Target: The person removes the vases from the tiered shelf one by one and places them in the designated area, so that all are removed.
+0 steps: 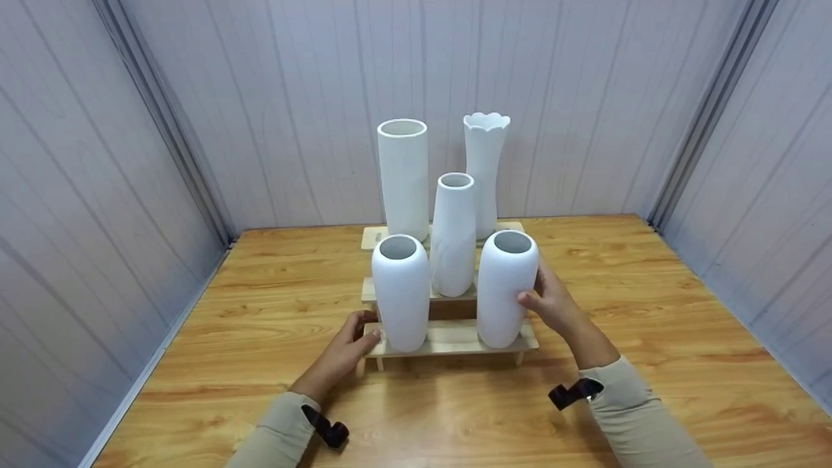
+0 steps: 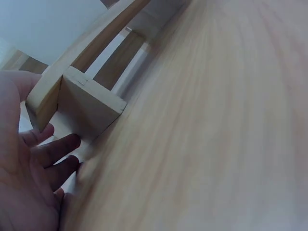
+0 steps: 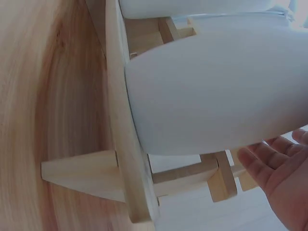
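A three-step wooden stand (image 1: 448, 333) holds several white vases. On its lowest step are two rounded vases, a left one (image 1: 401, 296) and a right one (image 1: 507, 292). My right hand (image 1: 551, 300) holds the right vase from its outer side, thumb in front and fingers behind; in the right wrist view the fingers (image 3: 262, 161) meet its wall, while the vase's base sits on the step. My left hand (image 1: 351, 341) grips the left end of the lowest step. The left wrist view shows the thumb over the board end (image 2: 45, 96) and loosely bent fingers below it.
A tapered vase (image 1: 454, 240) stands on the middle step. A straight cylinder vase (image 1: 404, 179) and a scalloped-rim vase (image 1: 486, 172) occupy the top step. The stand rests on a wood-grain table (image 1: 279, 279), with panelled walls (image 1: 312, 117) behind and on both sides.
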The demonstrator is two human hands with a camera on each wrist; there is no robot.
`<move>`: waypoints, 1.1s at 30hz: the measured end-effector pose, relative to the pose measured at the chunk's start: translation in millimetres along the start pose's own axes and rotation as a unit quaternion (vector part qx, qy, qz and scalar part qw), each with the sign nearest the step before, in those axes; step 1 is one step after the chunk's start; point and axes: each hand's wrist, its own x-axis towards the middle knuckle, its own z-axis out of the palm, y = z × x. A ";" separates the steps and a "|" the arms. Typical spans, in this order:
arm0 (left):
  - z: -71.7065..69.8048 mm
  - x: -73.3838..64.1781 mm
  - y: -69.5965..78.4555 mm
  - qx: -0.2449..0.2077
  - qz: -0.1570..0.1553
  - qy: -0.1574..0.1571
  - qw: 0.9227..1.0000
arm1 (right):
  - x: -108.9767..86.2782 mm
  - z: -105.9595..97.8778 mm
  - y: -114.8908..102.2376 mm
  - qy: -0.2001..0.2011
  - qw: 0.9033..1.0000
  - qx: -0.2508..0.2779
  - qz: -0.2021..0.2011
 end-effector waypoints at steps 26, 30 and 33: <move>1.0 -14.7 -4.2 0.015 0.010 0.052 0.998 | -7.6 12.8 -6.1 0.029 0.986 0.114 0.122; 1.6 -14.5 -7.7 0.029 0.001 0.048 0.998 | -8.5 12.9 -5.2 0.020 0.985 0.116 0.124; 3.0 -15.5 -10.2 0.036 0.006 0.046 0.998 | -11.0 13.1 -4.5 0.013 0.986 0.121 0.115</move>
